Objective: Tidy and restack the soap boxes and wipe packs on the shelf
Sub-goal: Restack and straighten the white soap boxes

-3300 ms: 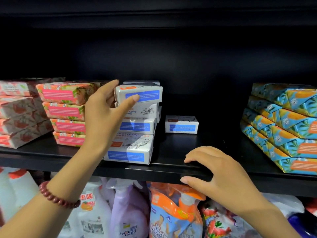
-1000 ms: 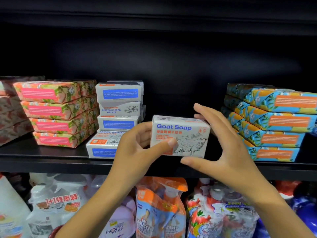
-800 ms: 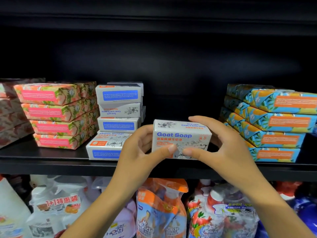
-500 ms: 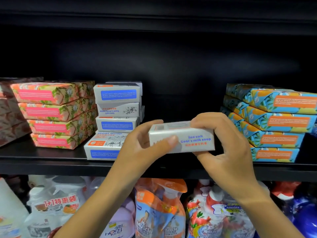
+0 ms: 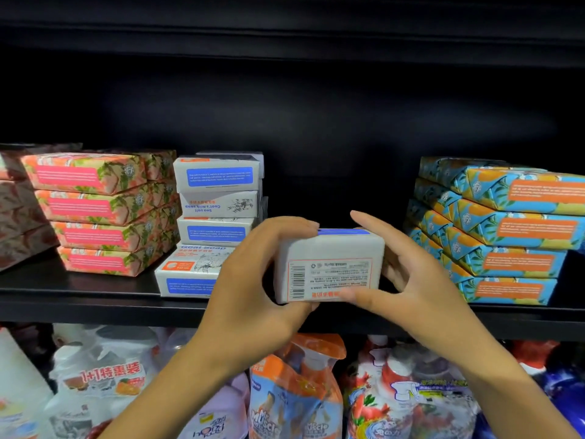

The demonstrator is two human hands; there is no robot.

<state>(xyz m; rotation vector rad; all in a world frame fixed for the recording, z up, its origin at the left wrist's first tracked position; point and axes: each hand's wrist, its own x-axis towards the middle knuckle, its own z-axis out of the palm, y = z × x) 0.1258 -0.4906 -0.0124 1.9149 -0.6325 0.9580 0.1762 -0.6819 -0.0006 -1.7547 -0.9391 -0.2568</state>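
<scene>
Soap box (image 5: 329, 267), white with a barcode and a red-framed text panel facing the camera and a blue strip on its upper face, is held level between both hands, in front of the black shelf (image 5: 79, 301) and above its front edge. The left hand (image 5: 253, 280) grips the box's left end, fingers curled over the top edge and the thumb tucked under the lower left corner. The right hand (image 5: 418, 286) grips the right end, its thumb lying along the bottom front edge and its fingers behind the box; the forefinger rises just above the top right corner.

Just beyond the left hand's knuckles, a stack of white goat-soap boxes (image 5: 218, 217) stands on the shelf, four high, the bottom box pulled forward and turned a little askew. Further to the left of that hand, touching the white stack, is a stack of pink-and-green wrapped packs (image 5: 95, 213). Right of the right hand, apart from it, a stack of blue-and-orange wrapped packs (image 5: 506, 232) leans in stepped layers. Below both wrists, under the shelf, stand refill pouches and bottles (image 5: 294, 391).
</scene>
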